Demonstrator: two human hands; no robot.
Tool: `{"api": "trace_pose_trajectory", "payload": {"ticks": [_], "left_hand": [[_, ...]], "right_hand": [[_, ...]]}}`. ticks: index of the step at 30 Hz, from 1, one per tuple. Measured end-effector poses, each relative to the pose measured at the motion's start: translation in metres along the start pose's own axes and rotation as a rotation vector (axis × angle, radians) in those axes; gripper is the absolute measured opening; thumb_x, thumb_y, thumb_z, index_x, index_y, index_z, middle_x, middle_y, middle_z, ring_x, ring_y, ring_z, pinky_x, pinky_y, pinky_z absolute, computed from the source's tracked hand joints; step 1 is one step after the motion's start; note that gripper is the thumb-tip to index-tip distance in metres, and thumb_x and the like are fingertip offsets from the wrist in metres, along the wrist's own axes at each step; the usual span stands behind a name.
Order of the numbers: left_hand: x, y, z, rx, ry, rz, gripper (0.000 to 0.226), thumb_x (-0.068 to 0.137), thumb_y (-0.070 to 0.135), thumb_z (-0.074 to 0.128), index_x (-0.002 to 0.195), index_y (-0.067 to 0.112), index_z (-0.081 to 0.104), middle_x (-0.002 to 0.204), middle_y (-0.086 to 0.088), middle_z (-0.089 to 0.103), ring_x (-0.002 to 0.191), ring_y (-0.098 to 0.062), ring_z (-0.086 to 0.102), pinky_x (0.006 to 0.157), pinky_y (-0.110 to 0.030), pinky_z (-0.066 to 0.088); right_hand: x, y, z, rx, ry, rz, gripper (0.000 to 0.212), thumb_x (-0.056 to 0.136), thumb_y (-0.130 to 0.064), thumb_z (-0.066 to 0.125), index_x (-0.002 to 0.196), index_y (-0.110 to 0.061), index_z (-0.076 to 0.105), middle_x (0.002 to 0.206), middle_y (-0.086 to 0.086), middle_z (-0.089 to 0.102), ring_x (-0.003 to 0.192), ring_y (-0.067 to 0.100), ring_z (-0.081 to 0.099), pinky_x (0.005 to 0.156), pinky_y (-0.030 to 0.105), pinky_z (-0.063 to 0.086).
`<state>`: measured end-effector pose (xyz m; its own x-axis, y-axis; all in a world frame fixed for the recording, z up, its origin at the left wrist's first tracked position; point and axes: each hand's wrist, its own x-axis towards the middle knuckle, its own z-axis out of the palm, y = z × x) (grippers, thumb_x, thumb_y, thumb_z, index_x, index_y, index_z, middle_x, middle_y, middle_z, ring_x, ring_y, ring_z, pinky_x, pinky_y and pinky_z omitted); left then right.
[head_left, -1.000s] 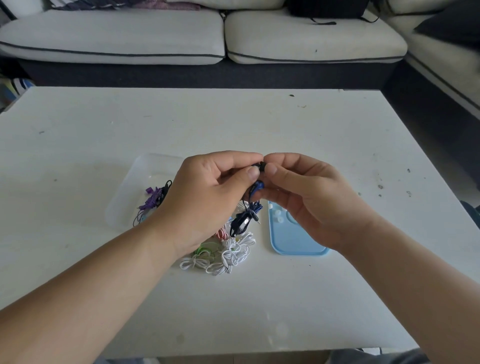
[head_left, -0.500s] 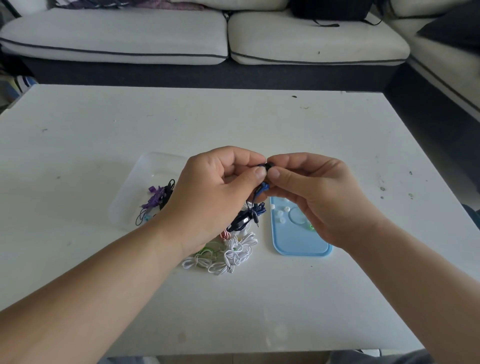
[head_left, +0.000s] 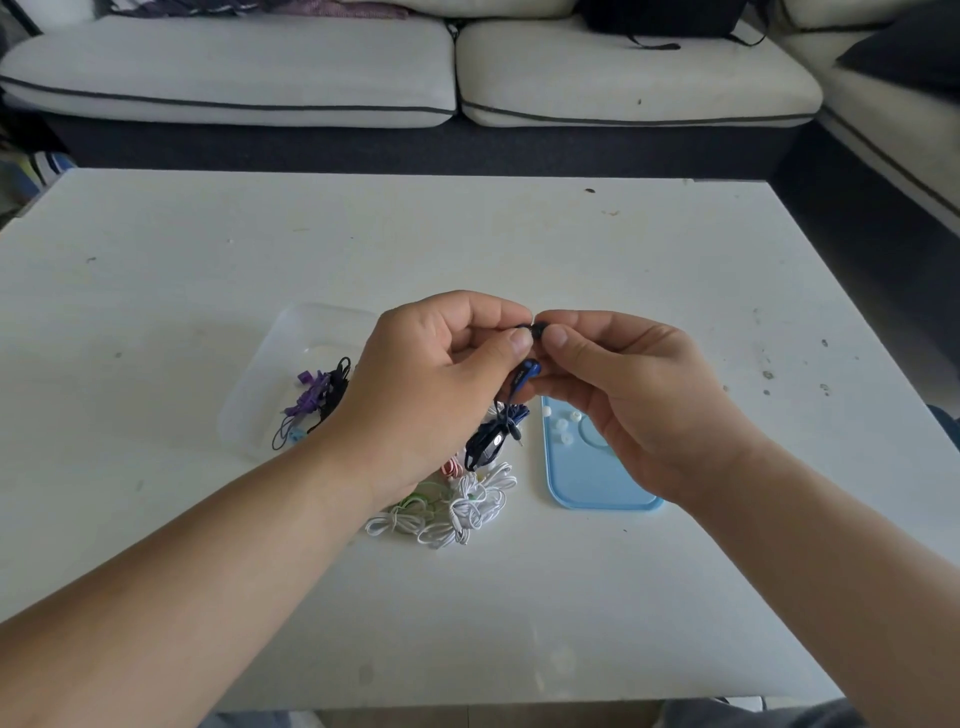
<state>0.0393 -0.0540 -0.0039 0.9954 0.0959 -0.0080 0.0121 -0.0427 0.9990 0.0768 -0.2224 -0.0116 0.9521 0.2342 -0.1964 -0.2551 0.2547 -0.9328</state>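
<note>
Head view is showing both hands meeting above the middle of the tabletop (head_left: 519, 623), working on a set of blue earphones (head_left: 491, 439). The left hand (head_left: 431, 384) is closing its grip, thumb against forefinger, on one bud, and the right hand (head_left: 634, 395) is pinching the black ear tip (head_left: 536, 328) at that bud's end; how firmly the tip is sitting on the bud cannot be told. The free blue bud (head_left: 529, 373) and the coiled cable are dangling just beneath the fingers, apart from the surface. The main risk is the small tip slipping from the pinch and bouncing off, since it is being held only at the fingertips. The hanging coil is also swinging low enough, likely, to snag the white earphones (head_left: 467, 512) lying at 6 o'clock, or to sweep the loose white ear tips (head_left: 562, 427) out of the blue tray (head_left: 597, 488) at 5 o'clock. The clear container (head_left: 270, 364) at 8 o'clock, holding purple and black earphones (head_left: 311, 387), is sitting close to the left wrist, so a dropped elbow is liable to nudge it. Open room is lying toward 12 o'clock, where bare surface is stretching to the far edge before the sofa (head_left: 234, 67), and toward 3 o'clock; the near edge at 6 o'clock is sitting well below the forearms.
</note>
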Motion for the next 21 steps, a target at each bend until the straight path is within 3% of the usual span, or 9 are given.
{"api": "trace_pose_trajectory", "payload": {"ticks": [6, 12, 17, 21], "left_hand": [[0.0008, -0.0001, 0.0003, 0.056, 0.012, 0.027, 0.015, 0.095, 0.005, 0.070, 0.102, 0.017, 0.076, 0.085, 0.001, 0.080, 0.078, -0.013, 0.077, 0.070, -0.021, 0.058], [0.0011, -0.0009, 0.0018, 0.039, 0.045, 0.011, 0.015, 0.096, 0.007, 0.071, 0.101, 0.020, 0.076, 0.087, -0.001, 0.080, 0.076, -0.018, 0.077, 0.080, -0.036, 0.063], [0.0002, 0.0023, 0.0025, 0.000, 0.029, -0.003, 0.013, 0.096, 0.004, 0.070, 0.102, 0.015, 0.075, 0.086, -0.003, 0.080, 0.071, -0.017, 0.077, 0.071, -0.028, 0.061], [0.0000, 0.0029, 0.0012, 0.013, 0.027, 0.003, 0.013, 0.096, 0.005, 0.070, 0.104, 0.014, 0.075, 0.086, -0.004, 0.080, 0.070, -0.020, 0.077, 0.073, -0.031, 0.062]], "right_hand": [[0.0004, 0.0003, -0.0010, -0.040, -0.007, -0.009, 0.026, 0.092, -0.003, 0.067, 0.113, 0.011, 0.069, 0.106, 0.035, 0.071, 0.104, 0.055, 0.066, 0.100, 0.063, 0.051], [-0.0017, 0.0003, 0.0027, -0.023, 0.014, -0.040, 0.017, 0.090, -0.001, 0.068, 0.104, 0.007, 0.073, 0.101, 0.034, 0.072, 0.104, 0.056, 0.065, 0.099, 0.060, 0.053], [0.0005, -0.0019, 0.0008, 0.000, 0.014, -0.025, 0.025, 0.080, -0.004, 0.075, 0.102, 0.007, 0.072, 0.099, 0.032, 0.071, 0.099, 0.052, 0.068, 0.100, 0.059, 0.054], [0.0008, -0.0023, 0.0001, 0.002, -0.037, -0.008, 0.021, 0.078, -0.005, 0.075, 0.095, 0.007, 0.071, 0.095, 0.029, 0.068, 0.094, 0.049, 0.066, 0.102, 0.058, 0.052]]}}
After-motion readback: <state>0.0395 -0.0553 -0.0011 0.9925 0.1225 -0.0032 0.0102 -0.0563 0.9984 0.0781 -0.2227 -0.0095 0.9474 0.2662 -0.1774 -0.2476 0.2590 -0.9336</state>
